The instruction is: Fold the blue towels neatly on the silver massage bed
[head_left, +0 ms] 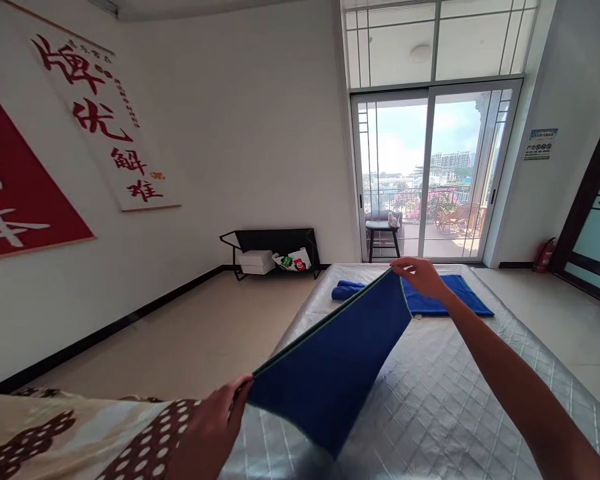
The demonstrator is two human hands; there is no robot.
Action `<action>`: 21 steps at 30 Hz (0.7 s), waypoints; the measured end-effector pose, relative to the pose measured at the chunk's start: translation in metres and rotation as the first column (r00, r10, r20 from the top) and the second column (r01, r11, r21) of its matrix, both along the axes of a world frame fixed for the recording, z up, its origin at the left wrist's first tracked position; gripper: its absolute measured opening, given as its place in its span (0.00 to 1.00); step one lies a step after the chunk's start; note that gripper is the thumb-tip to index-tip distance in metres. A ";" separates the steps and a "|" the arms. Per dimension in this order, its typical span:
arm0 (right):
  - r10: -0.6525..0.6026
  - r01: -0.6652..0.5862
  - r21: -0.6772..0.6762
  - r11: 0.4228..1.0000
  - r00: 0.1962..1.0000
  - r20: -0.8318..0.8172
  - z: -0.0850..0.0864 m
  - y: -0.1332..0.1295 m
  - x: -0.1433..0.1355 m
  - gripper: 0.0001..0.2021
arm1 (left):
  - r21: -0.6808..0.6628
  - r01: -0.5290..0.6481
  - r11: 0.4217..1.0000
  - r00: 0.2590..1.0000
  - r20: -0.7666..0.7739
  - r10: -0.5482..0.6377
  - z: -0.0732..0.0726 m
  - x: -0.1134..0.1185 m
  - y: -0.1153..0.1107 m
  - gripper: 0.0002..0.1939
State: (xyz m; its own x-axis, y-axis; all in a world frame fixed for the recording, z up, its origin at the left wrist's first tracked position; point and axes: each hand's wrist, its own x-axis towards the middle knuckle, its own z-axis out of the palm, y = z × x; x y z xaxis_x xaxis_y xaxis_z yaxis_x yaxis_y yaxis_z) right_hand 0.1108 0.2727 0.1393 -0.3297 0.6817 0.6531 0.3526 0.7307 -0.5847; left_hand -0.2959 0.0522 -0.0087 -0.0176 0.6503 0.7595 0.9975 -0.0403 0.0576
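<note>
A blue cloth (pixel 335 347) with a green edge hangs between my two hands, raised above a silver quilted mattress (pixel 430 380). My left hand (pixel 220 417) pinches its lower left corner. At the upper right corner, my right hand (pixel 420 275) grips the cloth between thumb and fingers. The cloth's lower part droops to a point near the mattress. Beyond it, another blue cloth (pixel 450 295) lies flat on the mattress, partly behind my right hand. A rolled or folded blue cloth (pixel 347 291) rests to its left.
Patterned bedding (pixel 90 433) with brown dotted areas lies at the lower left. A black rack (pixel 275 239) with white boxes (pixel 256 262) and a bag (pixel 293 260) stands by the wall. Sliding glass doors (pixel 425 173) are behind the mattress; a fire extinguisher (pixel 544 255) stands right.
</note>
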 end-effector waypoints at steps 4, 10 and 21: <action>-0.033 0.031 -0.021 0.999 0.995 -0.089 0.012 -0.023 0.026 0.12 | 0.090 0.066 0.994 0.984 -0.172 -0.050 0.043 -0.008 0.007 0.18; -0.078 0.050 -0.151 0.987 0.978 -0.191 0.015 -0.058 0.055 0.19 | 0.204 0.135 0.970 0.943 -0.325 -0.063 0.079 -0.002 0.032 0.19; 0.021 -0.115 -0.315 0.942 0.957 -0.289 0.004 -0.139 0.090 0.18 | -0.177 0.189 0.966 0.870 0.487 -0.080 0.091 0.043 0.103 0.21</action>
State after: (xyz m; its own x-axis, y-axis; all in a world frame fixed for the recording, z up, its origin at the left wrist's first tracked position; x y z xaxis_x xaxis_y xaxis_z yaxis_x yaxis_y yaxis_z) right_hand 0.2011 0.1335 0.1431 -0.2207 0.8539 0.4714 0.0976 0.5002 -0.8604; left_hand -0.2533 0.1547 0.0819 -0.2392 0.8164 0.5256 0.8335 -0.1050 0.5425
